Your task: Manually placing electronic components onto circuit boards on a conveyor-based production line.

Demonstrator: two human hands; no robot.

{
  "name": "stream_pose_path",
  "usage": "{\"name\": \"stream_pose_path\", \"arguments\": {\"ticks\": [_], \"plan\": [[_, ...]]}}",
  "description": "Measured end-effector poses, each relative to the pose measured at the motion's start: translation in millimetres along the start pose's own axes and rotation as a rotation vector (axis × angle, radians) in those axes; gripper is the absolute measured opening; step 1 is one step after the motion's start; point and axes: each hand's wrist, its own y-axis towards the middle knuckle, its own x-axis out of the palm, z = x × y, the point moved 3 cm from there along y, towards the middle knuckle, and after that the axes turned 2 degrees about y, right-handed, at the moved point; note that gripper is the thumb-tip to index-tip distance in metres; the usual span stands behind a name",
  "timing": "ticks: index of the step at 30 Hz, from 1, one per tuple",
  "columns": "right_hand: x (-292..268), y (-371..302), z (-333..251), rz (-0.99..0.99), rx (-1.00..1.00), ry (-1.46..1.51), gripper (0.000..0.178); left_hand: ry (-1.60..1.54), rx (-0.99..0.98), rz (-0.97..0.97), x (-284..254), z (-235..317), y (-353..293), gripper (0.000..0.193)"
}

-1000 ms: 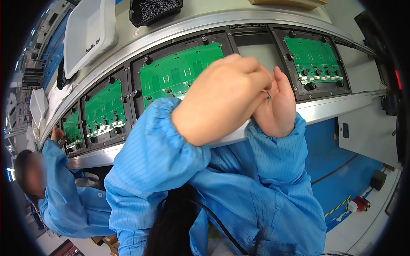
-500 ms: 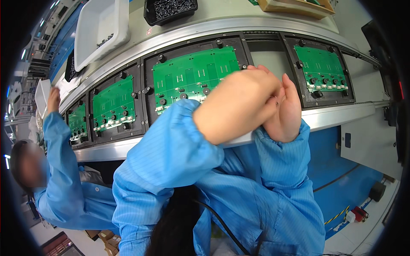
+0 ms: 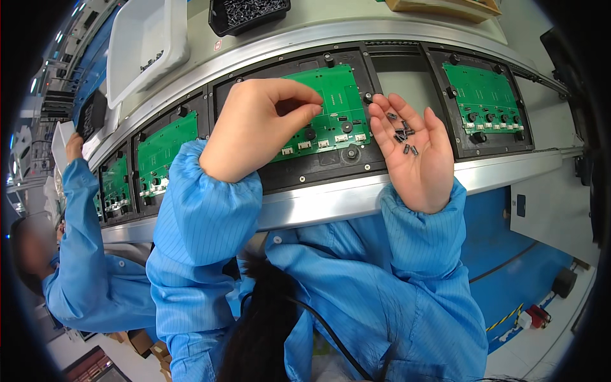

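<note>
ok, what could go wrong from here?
1. Loose small parts lie in the open right hand; tilting could spill them.
2. The left hand hides part of the green board, so a misplaced part might go unnoticed.
3. The left sleeve overlaps the next board in view; it might brush it, though contact isn't clear.

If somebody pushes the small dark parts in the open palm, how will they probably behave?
The small dark parts look short and roughly cylindrical, so they may roll easily. Each is tiny beside the right hand, so it is probably light. They lie loose, so some could spill if that hand tips.
</note>
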Motion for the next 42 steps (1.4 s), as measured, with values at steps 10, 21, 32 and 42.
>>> {"name": "stream_pose_path", "arguments": {"ticks": [10,21,32,42], "plan": [[-0.5,-0.1,2.7,-0.014,0.003,0.023,0.046,0.427,0.119,-0.125,22.4,-6.2,-0.6,0.01],[0.8,0.4,7.1,-0.051,0.002,0.017,0.046,0.462,0.151,-0.098,28.6,-12.0,-0.8,0.009],[2.1,0.5,10.8,-0.057,0.002,0.015,0.046,0.538,0.202,-0.13,32.1,-9.2,-0.2,0.009],[4.0,0.6,15.1,-0.054,-0.005,0.014,0.046,0.778,0.267,-0.209,38.0,-2.6,0.6,0.012]]}}
